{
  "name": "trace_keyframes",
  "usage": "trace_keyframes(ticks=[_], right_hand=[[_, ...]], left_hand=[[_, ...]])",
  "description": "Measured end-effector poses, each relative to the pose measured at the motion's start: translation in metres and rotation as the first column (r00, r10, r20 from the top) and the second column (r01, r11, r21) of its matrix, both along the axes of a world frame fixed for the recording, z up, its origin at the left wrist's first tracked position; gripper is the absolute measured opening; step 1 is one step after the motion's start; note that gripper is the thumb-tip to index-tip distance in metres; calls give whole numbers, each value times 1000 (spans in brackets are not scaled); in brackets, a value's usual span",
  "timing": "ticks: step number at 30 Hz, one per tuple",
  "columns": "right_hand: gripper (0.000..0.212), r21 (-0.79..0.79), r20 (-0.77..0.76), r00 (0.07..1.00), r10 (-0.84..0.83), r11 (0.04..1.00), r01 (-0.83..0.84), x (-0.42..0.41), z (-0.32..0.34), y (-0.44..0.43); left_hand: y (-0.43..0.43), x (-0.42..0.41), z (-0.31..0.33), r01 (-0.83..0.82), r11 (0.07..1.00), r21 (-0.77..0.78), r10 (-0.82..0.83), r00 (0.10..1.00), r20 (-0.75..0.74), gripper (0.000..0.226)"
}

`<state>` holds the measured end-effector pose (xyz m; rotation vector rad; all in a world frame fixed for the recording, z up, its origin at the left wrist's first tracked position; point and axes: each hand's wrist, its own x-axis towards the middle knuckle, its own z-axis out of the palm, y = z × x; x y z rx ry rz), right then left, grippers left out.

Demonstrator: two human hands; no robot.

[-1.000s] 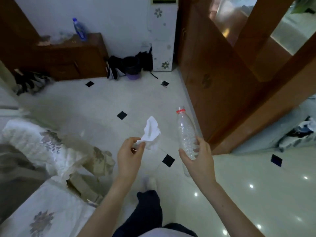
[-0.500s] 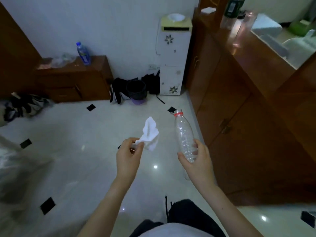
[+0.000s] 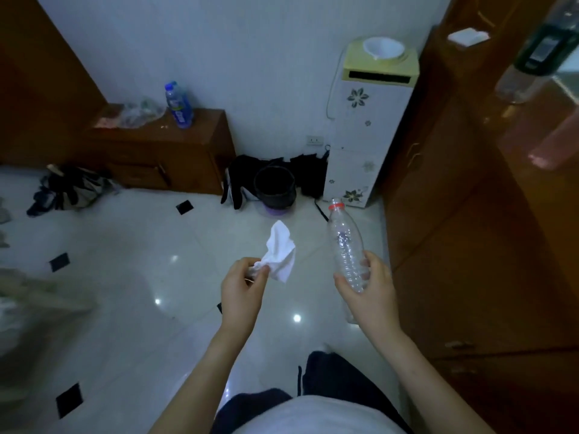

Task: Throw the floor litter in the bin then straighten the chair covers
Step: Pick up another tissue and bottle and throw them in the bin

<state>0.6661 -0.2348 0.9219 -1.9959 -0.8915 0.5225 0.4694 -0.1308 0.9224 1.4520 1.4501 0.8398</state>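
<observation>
While the left hand (image 3: 241, 296) pinches a crumpled white tissue (image 3: 280, 253) between thumb and fingertips, the right hand (image 3: 368, 286) has its fingers wrapped round the lower half of an empty clear bottle (image 3: 344, 242), neck pointing up. Both bits of litter are up in the air over the tiled floor (image 3: 125, 277). The black bin (image 3: 275, 186) sits well ahead by the wall, between a low wooden cabinet (image 3: 163, 148) and a white water dispenser (image 3: 366, 120).

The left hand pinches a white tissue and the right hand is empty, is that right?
Not quite. The head view shows the right hand holding a clear plastic bottle; the left hand does pinch the white tissue.
</observation>
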Motion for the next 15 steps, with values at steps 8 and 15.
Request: trace_keyframes(ticks=[8, 15], right_hand=[[69, -19, 26, 992, 120, 993, -119, 79, 11, 160], [60, -28, -35, 990, 137, 990, -138, 101, -19, 301]], left_hand=[[143, 71, 8, -78, 995, 62, 81, 995, -52, 8], [273, 94, -31, -75, 996, 42, 78, 995, -62, 7]])
